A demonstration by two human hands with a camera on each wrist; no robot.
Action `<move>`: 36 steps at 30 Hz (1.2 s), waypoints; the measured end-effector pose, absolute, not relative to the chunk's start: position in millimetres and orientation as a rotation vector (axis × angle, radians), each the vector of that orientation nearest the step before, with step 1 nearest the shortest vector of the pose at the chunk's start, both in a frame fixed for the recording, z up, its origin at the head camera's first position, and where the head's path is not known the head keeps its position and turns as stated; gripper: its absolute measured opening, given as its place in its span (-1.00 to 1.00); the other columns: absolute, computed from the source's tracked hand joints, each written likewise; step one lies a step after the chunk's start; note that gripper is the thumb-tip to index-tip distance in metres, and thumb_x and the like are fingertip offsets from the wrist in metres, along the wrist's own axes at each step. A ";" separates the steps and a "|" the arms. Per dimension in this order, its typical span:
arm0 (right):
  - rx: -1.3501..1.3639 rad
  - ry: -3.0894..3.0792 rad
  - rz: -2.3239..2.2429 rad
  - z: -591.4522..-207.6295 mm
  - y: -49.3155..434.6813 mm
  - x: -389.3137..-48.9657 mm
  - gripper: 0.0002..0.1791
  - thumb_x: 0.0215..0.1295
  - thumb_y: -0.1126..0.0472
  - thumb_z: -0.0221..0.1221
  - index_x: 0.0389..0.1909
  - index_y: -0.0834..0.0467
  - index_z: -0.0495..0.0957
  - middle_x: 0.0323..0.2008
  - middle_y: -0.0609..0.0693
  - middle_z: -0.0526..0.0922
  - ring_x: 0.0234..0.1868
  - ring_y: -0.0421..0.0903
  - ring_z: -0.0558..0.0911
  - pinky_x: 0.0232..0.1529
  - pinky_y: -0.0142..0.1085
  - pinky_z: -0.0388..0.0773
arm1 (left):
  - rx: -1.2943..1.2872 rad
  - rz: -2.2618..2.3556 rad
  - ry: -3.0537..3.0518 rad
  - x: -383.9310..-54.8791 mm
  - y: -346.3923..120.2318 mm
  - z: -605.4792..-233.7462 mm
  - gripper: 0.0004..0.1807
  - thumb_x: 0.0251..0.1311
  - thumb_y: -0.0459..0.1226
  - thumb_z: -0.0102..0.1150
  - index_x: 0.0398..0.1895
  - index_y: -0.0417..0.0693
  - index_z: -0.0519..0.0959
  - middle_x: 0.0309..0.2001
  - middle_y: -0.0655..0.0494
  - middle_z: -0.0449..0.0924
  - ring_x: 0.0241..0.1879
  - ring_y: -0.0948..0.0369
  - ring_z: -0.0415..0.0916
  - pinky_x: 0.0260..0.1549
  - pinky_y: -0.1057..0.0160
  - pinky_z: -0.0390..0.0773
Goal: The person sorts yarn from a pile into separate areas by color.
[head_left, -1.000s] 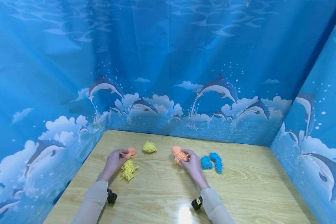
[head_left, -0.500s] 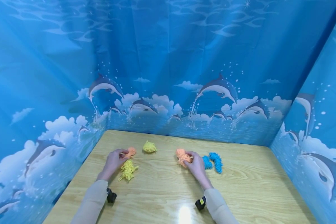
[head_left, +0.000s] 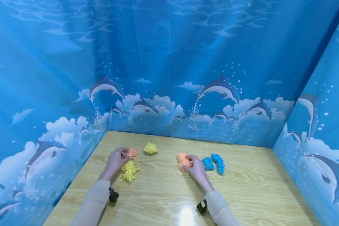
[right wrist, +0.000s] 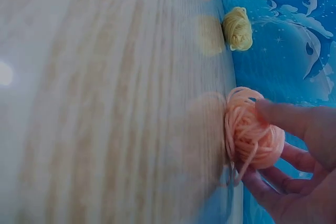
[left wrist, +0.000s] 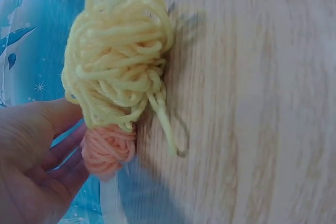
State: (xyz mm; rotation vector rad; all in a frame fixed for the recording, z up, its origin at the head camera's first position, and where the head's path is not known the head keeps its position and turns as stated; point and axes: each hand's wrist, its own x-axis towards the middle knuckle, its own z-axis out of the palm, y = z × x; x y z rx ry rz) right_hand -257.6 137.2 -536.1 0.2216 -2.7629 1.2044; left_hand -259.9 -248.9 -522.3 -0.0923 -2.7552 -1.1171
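My left hand has its curled fingers at the left side of a small orange yarn ball. In the left wrist view that orange ball lies right at the fingertips, partly behind a loose yellow yarn bundle, and the thumb tip is hidden. My right hand holds a larger orange yarn bundle, low at the table. As the right wrist view shows, the thumb lies over this orange bundle and the fingers reach under it.
A yellow yarn ball sits farther back, between the hands. Two blue yarn bundles lie just right of the right hand. The wooden table ends at a blue dolphin-print curtain.
My right hand has moved a little right and toward me with the orange bundle, now lower at the table. The left hand's fingers have shifted slightly left on the small orange ball.
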 end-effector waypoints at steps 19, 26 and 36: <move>0.288 -2.707 1.288 -536.9 137.8 -254.2 -0.68 0.32 0.25 0.34 0.06 0.22 0.65 -0.09 0.14 0.69 -0.25 0.02 0.72 -0.25 -0.16 0.68 | -0.065 -1.035 -2.852 -263.6 -247.0 -522.4 -0.58 0.22 -0.28 0.41 0.03 -0.40 0.58 -0.15 -0.21 0.68 -0.20 -0.03 0.66 -0.18 0.00 0.68; 0.269 -2.693 1.315 -536.6 137.5 -253.5 -0.66 0.27 0.26 0.38 0.04 0.21 0.66 -0.12 0.13 0.70 -0.27 0.03 0.72 -0.31 -0.21 0.67 | -0.044 -1.064 -2.813 -267.6 -246.2 -516.4 -0.60 0.27 -0.31 0.36 0.09 -0.38 0.56 -0.10 -0.22 0.67 -0.16 -0.04 0.63 -0.15 -0.01 0.67; 0.281 -2.699 1.287 -537.7 139.5 -255.0 -0.65 0.26 0.28 0.39 0.05 0.24 0.65 -0.14 0.12 0.71 -0.29 0.01 0.72 -0.34 -0.22 0.67 | -0.100 -1.113 -2.683 -272.3 -243.5 -501.1 -0.62 0.21 -0.34 0.39 0.06 -0.34 0.61 -0.08 -0.25 0.69 -0.12 -0.12 0.67 -0.10 -0.08 0.68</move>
